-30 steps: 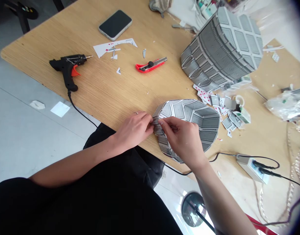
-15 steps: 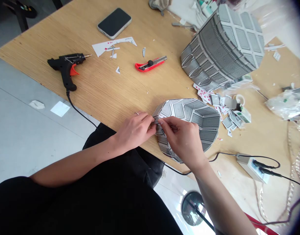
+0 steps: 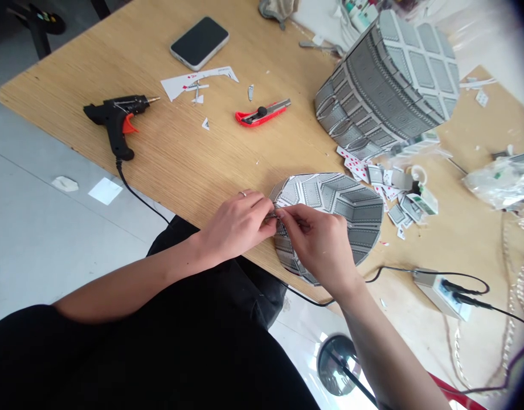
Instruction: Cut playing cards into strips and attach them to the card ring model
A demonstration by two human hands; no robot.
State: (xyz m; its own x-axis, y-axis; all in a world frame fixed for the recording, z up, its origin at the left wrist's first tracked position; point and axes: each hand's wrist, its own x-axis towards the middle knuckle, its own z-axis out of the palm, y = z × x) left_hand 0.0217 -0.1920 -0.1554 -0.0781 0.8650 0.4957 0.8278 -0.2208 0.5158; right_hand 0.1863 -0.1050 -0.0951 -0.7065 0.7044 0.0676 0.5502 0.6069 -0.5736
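Note:
A rounded, hollow shell made of grey-patterned playing cards (image 3: 362,205) lies at the table's front edge, its inside showing. At its left rim, my left hand (image 3: 242,225) is closed, thumb and fingers pinching the edge. My right hand (image 3: 324,242) reaches across the shell and pinches the same rim, its fingertips touching or nearly touching those of the left. The exact bit between the fingertips is mostly hidden. Behind stands a larger drum-shaped piece (image 3: 377,85) covered in the same cards.
A black glue gun (image 3: 121,114) lies at the left, its cord running off the edge. A red utility knife (image 3: 262,114), a phone (image 3: 200,42) and card scraps (image 3: 193,80) lie beyond my hands. Loose playing cards (image 3: 401,213) and a power strip (image 3: 441,290) are on the right.
My left hand has shifted very slightly right and its fingers have moved a little at the rim. The right hand keeps its pinch; the card shell stays where it was.

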